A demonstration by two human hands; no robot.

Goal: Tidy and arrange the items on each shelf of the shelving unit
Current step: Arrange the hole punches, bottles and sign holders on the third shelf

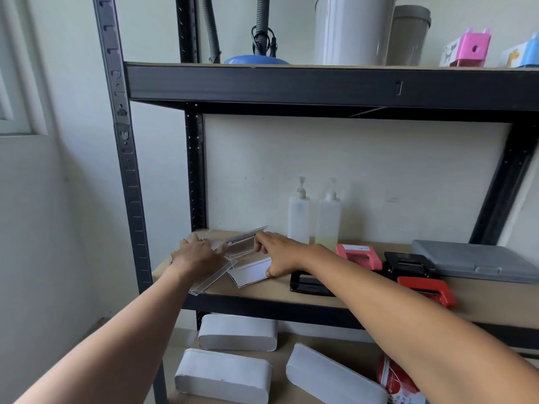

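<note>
Right arm hides red can [392, 380] partly.

Plain off-white wall [379, 158] behind, bit scuffed, window frame [17, 83] on the far left, soft daylight, nothing fancy.

middle shelf [291, 290] with acrylic holders [248, 246], pump bottles [299, 217], hole punches [408, 266]

- Left hand [196, 255]: bare, no ring, no watch seen.
- Right hand [280, 252]: bare, no ring, no watch seen.
- Both forearms bare up to frame edge; no sleeve visible.
</note>
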